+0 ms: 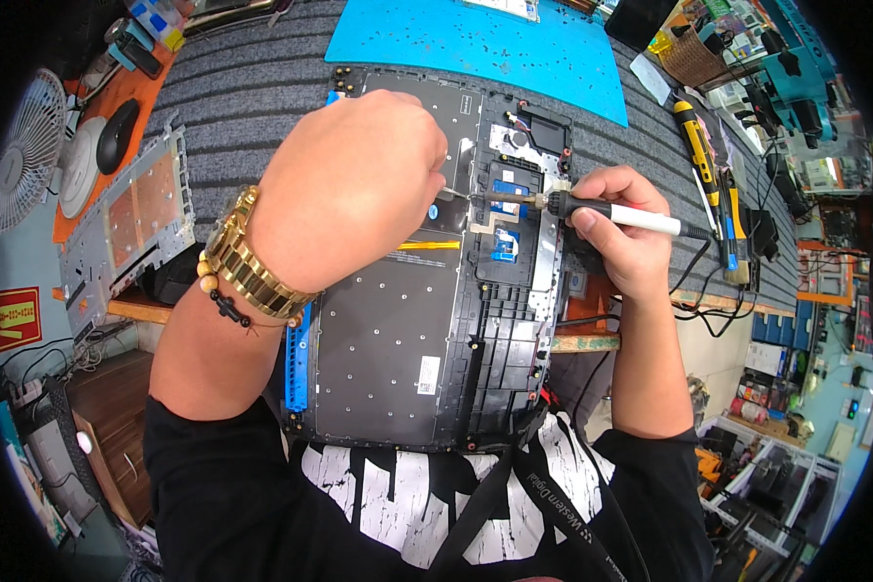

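Observation:
In my right hand (626,218) is a soldering iron (645,217) with a white and black handle, held between thumb and fingers, its tip pointing left. Under it lies a dark laptop top cover (378,369), inner side up, studded with small rivets. The tip is at the border of the keyboard backing and the blue-marked touchpad part (504,247); contact is unclear. My left hand (369,175) is closed over the keyboard backing, back of the hand up. A thin pointed end shows beside its fingers, close to the iron's tip; what it belongs to is hidden.
A blue mat (475,48) lies beyond the cover on the grey striped bench cloth (252,107). At left are a metal laptop frame (131,218), a black mouse (118,122) and a fan (31,136). A yellow-black screwdriver (694,141) and brush (737,262) lie right, near the iron's cable.

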Tool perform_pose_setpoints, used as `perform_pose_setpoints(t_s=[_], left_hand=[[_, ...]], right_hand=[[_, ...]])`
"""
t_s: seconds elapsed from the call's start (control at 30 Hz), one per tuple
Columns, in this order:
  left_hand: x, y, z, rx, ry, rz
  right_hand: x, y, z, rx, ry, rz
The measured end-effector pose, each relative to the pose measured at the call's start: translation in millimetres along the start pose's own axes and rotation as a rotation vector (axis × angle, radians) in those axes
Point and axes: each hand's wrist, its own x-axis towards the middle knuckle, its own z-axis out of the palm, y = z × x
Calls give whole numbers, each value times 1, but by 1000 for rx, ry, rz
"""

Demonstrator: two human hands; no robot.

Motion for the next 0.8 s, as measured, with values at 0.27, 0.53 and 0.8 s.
perform_pose_setpoints(t_s=[0.27, 0.53, 0.8], left_hand=[[0, 1, 0, 1, -9, -17], [0, 2, -1, 11, -22, -28], [-1, 2, -1, 9, -27, -28]], right_hand=[[0, -2, 1, -5, -9, 0], [1, -3, 2, -27, 0, 9], [1, -4, 3, -65, 17, -3]])
